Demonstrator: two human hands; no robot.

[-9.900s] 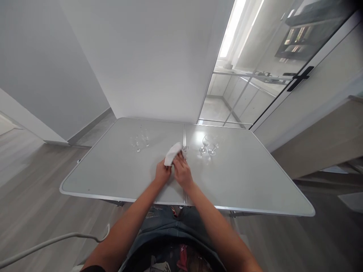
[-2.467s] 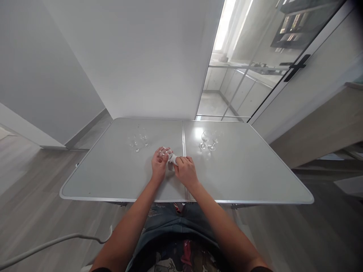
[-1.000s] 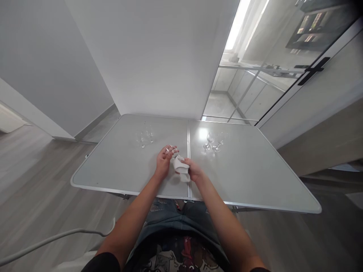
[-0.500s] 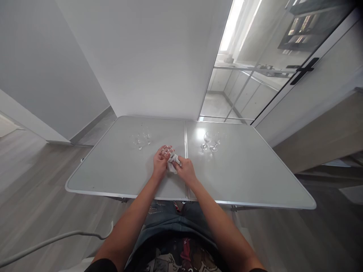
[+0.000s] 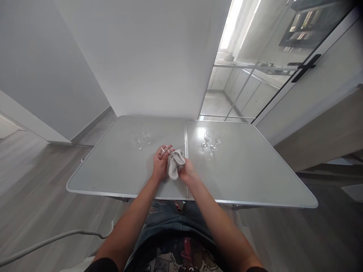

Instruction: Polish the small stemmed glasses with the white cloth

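My left hand [image 5: 160,163] is closed round the bowl of a clear wine glass [image 5: 166,149], held above the middle of the table. A pale grey-white cloth [image 5: 173,170] bunches against the stem side of the glass, with one end hanging down. My right hand [image 5: 187,171] grips the cloth from the right, its fingertips partly behind the fabric. The foot of the held glass is mostly hidden by cloth and fingers.
On the grey folding table [image 5: 113,166], two stemmed glasses [image 5: 214,146] stand right of the centre seam. Further left are two faint clear glasses [image 5: 138,141]. A white wall rises behind the table; a glass-paned door [image 5: 255,75] is at the right.
The cloth has opened out from a tight bunch and its folds spread wider and lower. My right hand has turned and shifted slightly down and right; my left hand stays put.
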